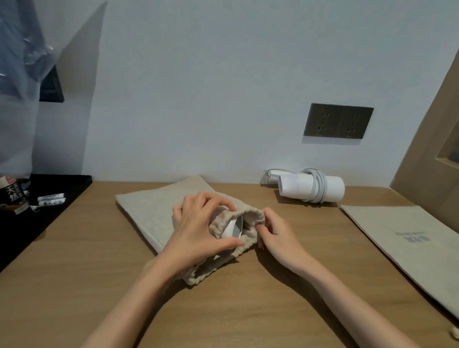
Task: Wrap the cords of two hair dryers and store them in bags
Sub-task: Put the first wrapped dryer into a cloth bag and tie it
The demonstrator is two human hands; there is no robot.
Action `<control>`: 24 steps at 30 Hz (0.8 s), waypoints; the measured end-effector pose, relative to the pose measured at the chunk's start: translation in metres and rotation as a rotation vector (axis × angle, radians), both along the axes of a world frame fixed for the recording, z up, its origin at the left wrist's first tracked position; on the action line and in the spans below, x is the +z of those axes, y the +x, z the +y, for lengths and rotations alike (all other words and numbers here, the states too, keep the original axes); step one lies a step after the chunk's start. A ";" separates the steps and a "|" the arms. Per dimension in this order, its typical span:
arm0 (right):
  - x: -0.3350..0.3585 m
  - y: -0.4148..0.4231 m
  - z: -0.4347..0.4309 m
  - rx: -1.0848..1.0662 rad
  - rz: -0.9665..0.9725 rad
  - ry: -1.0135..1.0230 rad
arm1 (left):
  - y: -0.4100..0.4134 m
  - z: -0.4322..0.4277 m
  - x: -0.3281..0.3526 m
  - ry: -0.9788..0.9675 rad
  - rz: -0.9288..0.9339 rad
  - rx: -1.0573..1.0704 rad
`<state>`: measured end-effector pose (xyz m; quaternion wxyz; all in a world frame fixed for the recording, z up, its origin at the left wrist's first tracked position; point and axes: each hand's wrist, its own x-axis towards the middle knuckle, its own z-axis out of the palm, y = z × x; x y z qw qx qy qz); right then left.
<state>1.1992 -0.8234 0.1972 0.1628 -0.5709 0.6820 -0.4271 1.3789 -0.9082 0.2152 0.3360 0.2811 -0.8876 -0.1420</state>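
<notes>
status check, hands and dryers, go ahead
Left hand and right hand grip drawstring bag mouth. First hair dryer mostly inside, white end showing. Second hair dryer cord-wrapped by wall, second bag flat at right. Nothing blocking.

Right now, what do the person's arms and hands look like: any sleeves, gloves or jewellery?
The left hand and right hand are bare: no gloves, rings, watch or bracelet show. No sleeves appear anywhere up to the picture's edge.

There are two hair dryers [233,228] [313,188]; two cloth bags [145,209] [407,244]; two hands, a left hand [198,225] and a right hand [278,236]; two wall sockets [323,120] [355,122]; two small white tubes [51,197] [51,203]; one black tray [69,185].
</notes>
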 end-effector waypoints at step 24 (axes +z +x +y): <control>0.014 0.023 0.039 0.297 0.174 -0.013 | -0.016 -0.009 -0.012 -0.409 -0.030 0.018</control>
